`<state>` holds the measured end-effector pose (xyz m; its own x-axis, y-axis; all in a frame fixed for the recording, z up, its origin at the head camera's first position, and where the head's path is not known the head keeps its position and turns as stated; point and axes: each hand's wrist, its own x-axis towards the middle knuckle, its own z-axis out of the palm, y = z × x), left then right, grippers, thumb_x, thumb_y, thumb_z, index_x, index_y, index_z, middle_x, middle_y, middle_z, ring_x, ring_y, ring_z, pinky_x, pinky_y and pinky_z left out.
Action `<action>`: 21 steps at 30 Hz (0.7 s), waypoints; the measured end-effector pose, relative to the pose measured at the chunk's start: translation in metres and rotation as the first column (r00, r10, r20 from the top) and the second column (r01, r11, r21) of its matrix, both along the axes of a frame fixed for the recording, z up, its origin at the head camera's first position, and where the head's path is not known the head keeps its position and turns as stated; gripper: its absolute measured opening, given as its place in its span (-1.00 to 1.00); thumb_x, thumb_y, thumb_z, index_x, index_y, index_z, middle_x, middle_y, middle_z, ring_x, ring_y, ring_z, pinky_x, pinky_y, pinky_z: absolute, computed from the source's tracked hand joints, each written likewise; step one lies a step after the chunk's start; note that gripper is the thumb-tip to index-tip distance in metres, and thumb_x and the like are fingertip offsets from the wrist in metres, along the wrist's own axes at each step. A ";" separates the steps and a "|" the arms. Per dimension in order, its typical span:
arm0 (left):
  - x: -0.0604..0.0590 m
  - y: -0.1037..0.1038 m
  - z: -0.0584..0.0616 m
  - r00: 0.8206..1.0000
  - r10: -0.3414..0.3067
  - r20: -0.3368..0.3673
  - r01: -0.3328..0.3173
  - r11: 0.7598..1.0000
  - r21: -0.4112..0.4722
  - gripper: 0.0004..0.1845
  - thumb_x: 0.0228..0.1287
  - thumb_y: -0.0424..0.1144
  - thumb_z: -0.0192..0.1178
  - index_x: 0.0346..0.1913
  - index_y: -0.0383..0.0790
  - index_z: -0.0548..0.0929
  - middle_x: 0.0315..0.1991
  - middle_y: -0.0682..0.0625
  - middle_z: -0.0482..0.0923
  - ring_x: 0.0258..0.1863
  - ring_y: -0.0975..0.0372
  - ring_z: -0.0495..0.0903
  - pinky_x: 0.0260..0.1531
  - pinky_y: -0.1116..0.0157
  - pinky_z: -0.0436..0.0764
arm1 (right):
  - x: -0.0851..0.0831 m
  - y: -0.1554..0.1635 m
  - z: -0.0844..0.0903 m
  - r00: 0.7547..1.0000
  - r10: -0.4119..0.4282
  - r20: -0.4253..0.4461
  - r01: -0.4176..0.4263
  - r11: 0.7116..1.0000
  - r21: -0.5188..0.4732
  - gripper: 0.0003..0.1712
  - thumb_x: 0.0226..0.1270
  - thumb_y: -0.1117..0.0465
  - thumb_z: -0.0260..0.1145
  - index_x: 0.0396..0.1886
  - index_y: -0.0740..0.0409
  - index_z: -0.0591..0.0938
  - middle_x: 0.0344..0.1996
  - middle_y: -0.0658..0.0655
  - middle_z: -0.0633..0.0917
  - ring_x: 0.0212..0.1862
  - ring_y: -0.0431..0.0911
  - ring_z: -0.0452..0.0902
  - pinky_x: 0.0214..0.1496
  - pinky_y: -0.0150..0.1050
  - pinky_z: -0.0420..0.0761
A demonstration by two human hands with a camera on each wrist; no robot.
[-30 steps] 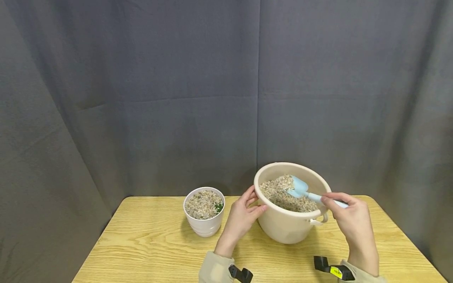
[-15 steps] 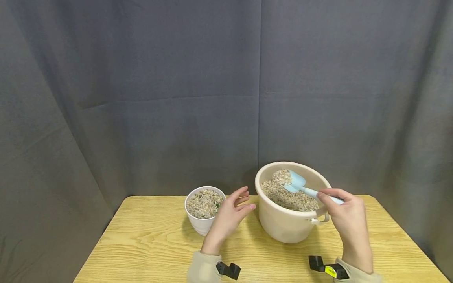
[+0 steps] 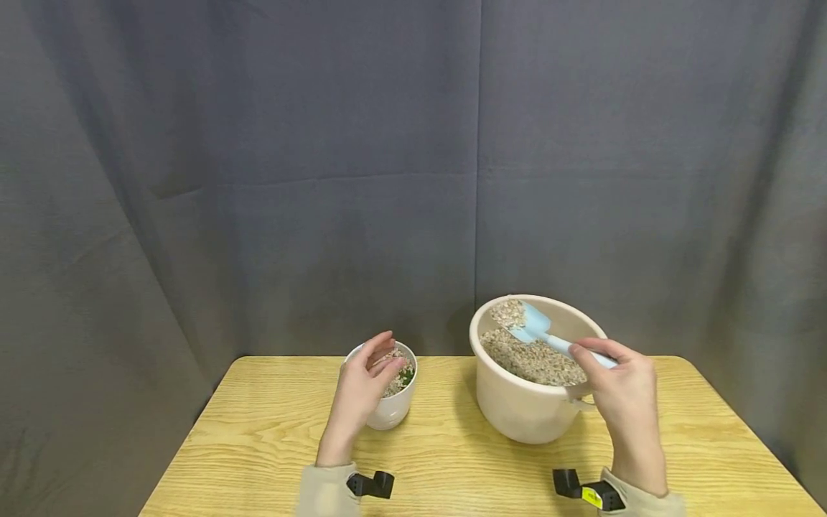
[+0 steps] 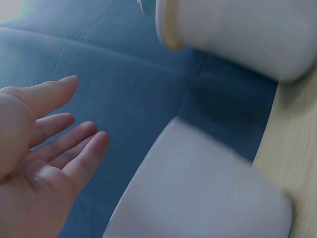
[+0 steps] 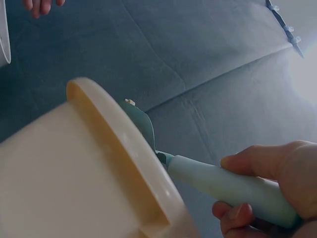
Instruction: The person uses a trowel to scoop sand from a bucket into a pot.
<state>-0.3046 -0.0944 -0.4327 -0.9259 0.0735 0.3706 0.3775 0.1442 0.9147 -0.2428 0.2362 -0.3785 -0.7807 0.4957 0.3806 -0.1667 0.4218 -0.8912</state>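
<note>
My right hand (image 3: 617, 391) grips the handle of a light blue scoop (image 3: 535, 324), whose blade carries a heap of pale gravel above the cream bucket (image 3: 526, 413). In the right wrist view the scoop handle (image 5: 223, 186) sits between thumb and curled fingers beside the bucket rim (image 5: 116, 144). My left hand (image 3: 363, 384) is open, its straight fingers against the near left side of the small white pot (image 3: 394, 409), which holds gravel and a bit of green. The left wrist view shows the open left hand (image 4: 44, 148) just beside the pot wall (image 4: 198, 193).
Both containers stand on a light wooden table (image 3: 465, 459), the pot left of the bucket. A dark grey curtain (image 3: 323, 179) hangs close behind the table's far edge. The bucket is roughly half full of gravel (image 3: 536, 362).
My left hand left the bucket's side and moved left to the white pot. The right hand lifted the loaded scoop up out of the gravel.
</note>
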 end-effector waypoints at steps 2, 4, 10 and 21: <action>0.000 -0.010 -0.001 1.000 0.032 0.002 -0.032 1.000 0.002 -0.43 0.27 -0.38 0.31 0.33 -0.33 0.43 0.20 -0.31 0.47 0.18 -0.13 0.49 0.17 0.19 0.53 | 0.001 -0.003 0.001 1.000 -0.004 -0.008 0.004 1.000 0.003 -0.79 0.19 0.20 0.47 -0.24 0.24 0.78 -0.41 -0.03 0.67 -0.35 -0.20 0.50 -0.40 -0.46 0.50; 0.001 -0.020 -0.002 0.998 0.055 0.002 -0.055 0.998 -0.018 -0.43 0.28 -0.31 0.33 0.34 -0.26 0.44 0.24 -0.27 0.46 0.19 -0.12 0.49 0.17 0.18 0.53 | 0.001 -0.005 0.002 1.000 -0.005 -0.022 0.005 1.000 0.006 -0.81 0.18 0.21 0.48 -0.25 0.23 0.79 -0.42 -0.03 0.68 -0.36 -0.21 0.51 -0.41 -0.47 0.51; 0.000 -0.051 -0.007 0.994 0.103 -0.023 -0.105 0.979 -0.175 -0.34 0.20 -0.16 0.41 0.36 -0.15 0.45 0.32 -0.14 0.40 0.21 -0.13 0.46 0.20 0.05 0.51 | 0.001 -0.014 0.005 0.998 0.019 -0.055 -0.020 1.000 -0.002 -0.81 0.17 0.21 0.48 -0.25 0.23 0.79 -0.48 -0.03 0.68 -0.42 -0.21 0.50 -0.45 -0.47 0.50; -0.004 -0.079 -0.032 0.994 0.045 0.096 -0.018 0.962 -0.274 -0.02 0.10 -0.12 0.48 0.51 -0.20 0.16 0.45 -0.18 0.18 0.42 -0.02 0.19 0.35 0.04 0.32 | 0.000 -0.034 0.007 0.992 0.070 -0.102 -0.064 0.996 0.054 -0.89 0.17 0.27 0.47 -0.33 0.24 0.79 -0.44 0.05 0.72 -0.44 -0.22 0.54 -0.43 -0.48 0.53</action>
<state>-0.3088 -0.1733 -0.4644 -0.9607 0.1288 0.2461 0.2774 0.4031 0.8721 -0.2424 0.2026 -0.3717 -0.7667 0.4217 0.4841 -0.2861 0.4507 -0.8456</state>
